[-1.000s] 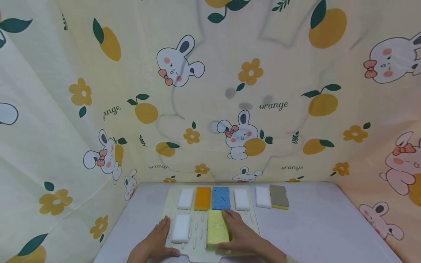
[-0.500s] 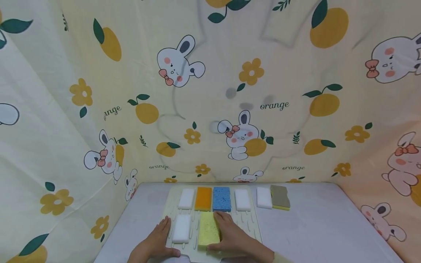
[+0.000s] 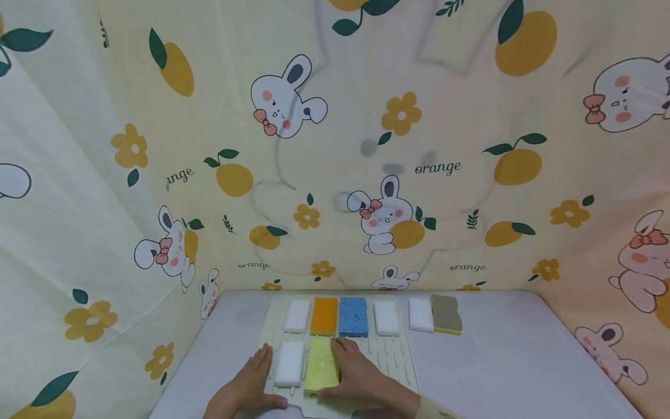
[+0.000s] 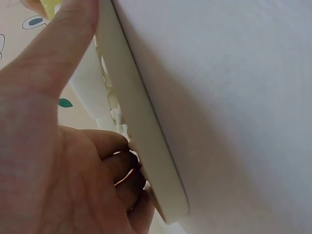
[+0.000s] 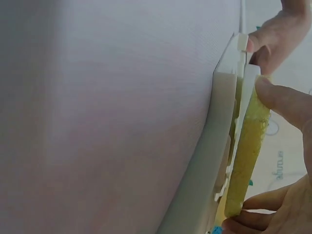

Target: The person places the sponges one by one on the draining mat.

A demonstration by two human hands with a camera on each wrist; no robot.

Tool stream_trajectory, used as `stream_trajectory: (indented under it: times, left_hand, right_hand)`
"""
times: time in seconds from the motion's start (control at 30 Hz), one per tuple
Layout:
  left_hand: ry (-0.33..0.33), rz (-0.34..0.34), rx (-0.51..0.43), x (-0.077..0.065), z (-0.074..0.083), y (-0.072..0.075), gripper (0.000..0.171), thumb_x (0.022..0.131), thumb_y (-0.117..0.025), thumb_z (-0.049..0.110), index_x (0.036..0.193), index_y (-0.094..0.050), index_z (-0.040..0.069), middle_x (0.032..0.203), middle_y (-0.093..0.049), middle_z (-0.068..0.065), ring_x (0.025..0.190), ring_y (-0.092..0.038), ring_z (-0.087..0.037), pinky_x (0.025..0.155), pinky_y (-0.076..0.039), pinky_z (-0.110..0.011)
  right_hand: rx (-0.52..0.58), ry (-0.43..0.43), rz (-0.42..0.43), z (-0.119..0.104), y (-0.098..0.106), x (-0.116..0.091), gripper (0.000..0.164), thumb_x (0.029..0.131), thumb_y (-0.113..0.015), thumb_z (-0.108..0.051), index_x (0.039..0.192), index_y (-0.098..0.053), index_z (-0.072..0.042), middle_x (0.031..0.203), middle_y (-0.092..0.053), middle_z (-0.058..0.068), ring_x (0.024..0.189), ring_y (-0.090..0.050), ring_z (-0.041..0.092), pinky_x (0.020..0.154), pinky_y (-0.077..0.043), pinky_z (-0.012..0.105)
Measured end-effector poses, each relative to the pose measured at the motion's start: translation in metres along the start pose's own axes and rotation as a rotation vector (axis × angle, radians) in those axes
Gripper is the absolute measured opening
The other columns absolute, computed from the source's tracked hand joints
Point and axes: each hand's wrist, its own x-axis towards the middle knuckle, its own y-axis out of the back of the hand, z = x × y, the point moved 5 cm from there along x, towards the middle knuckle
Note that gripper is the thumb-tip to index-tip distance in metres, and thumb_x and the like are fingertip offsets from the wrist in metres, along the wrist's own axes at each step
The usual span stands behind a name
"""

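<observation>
My right hand (image 3: pixel 363 375) holds a yellow sponge (image 3: pixel 320 368) between thumb and fingers, one at each short end. The sponge lies close over a cream ridged board (image 3: pixel 389 364); in the right wrist view the yellow sponge (image 5: pixel 247 151) tilts slightly away from the board's ridges. My left hand (image 3: pixel 246 381) rests along the board's left side, fingers extended, thumb at the front edge. Just left of the yellow sponge lies a white block (image 3: pixel 289 364). Behind, in a row on the board, are another white block (image 3: pixel 297 316), an orange sponge (image 3: pixel 324 316), a blue sponge (image 3: pixel 353 316) and a third white block (image 3: pixel 386 318).
Right of the board, on the pale table (image 3: pixel 502 361), a white block (image 3: pixel 421 315) lies beside a grey-and-yellow scouring sponge (image 3: pixel 446 314). A printed curtain (image 3: pixel 335 145) with rabbits and oranges encloses the table at the back and sides.
My right hand has slid the yellow sponge leftward across the board, from under the blue sponge to close beside the front white block. My left hand has stayed in place.
</observation>
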Motion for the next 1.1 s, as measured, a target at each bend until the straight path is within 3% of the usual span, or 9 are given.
stream_trajectory:
  times: [0.3, 0.53, 0.77, 1.0, 1.1]
  left_hand:
    - [-0.022, 0.025, -0.009, -0.001, 0.003, 0.001, 0.135, 0.069, -0.094, 0.064, 0.162, -0.031, -0.012, 0.17, -0.028, -0.035, 0.157, -0.029, -0.052, 0.128, -0.025, -0.064]
    - [-0.041, 0.027, -0.041, 0.006, -0.009, -0.007, 0.145, 0.065, -0.089, 0.075, 0.163, -0.028, -0.013, 0.17, -0.024, -0.036, 0.157, -0.026, -0.054, 0.128, -0.021, -0.066]
    - [-0.055, 0.039, -0.015, 0.005, -0.007, -0.005, 0.144, 0.066, -0.089, 0.074, 0.161, -0.028, -0.015, 0.169, -0.025, -0.037, 0.156, -0.027, -0.054, 0.127, -0.022, -0.067]
    - [-0.007, 0.014, -0.007, 0.001, -0.001, 0.0, 0.139, 0.069, -0.092, 0.067, 0.163, -0.028, -0.012, 0.171, -0.025, -0.034, 0.158, -0.026, -0.052, 0.129, -0.022, -0.064]
    - [-0.018, 0.023, -0.022, 0.001, -0.003, -0.002, 0.141, 0.067, -0.091, 0.07, 0.162, -0.029, -0.013, 0.17, -0.025, -0.035, 0.158, -0.026, -0.052, 0.129, -0.021, -0.064]
  right_hand:
    - [-0.023, -0.005, -0.014, -0.003, -0.002, 0.005, 0.127, 0.077, -0.085, -0.073, 0.166, -0.033, 0.0, 0.169, -0.036, 0.018, 0.154, -0.038, 0.033, 0.122, -0.042, 0.055]
    - [-0.004, -0.062, -0.061, -0.003, -0.004, 0.008, 0.125, 0.077, -0.088, -0.07, 0.167, -0.033, -0.003, 0.17, -0.036, 0.016, 0.153, -0.039, 0.033, 0.123, -0.04, 0.055]
    - [-0.05, -0.06, -0.064, -0.006, -0.002, 0.009, 0.126, 0.076, -0.087, -0.072, 0.167, -0.032, -0.003, 0.17, -0.035, 0.017, 0.154, -0.038, 0.034, 0.123, -0.04, 0.054]
    - [-0.022, -0.063, -0.068, -0.004, -0.003, 0.008, 0.127, 0.076, -0.087, -0.072, 0.168, -0.032, -0.005, 0.171, -0.034, 0.017, 0.154, -0.039, 0.033, 0.122, -0.042, 0.056]
    - [-0.016, -0.057, -0.069, -0.003, -0.004, 0.008, 0.127, 0.076, -0.088, -0.072, 0.168, -0.031, -0.006, 0.171, -0.034, 0.016, 0.154, -0.038, 0.033, 0.121, -0.043, 0.056]
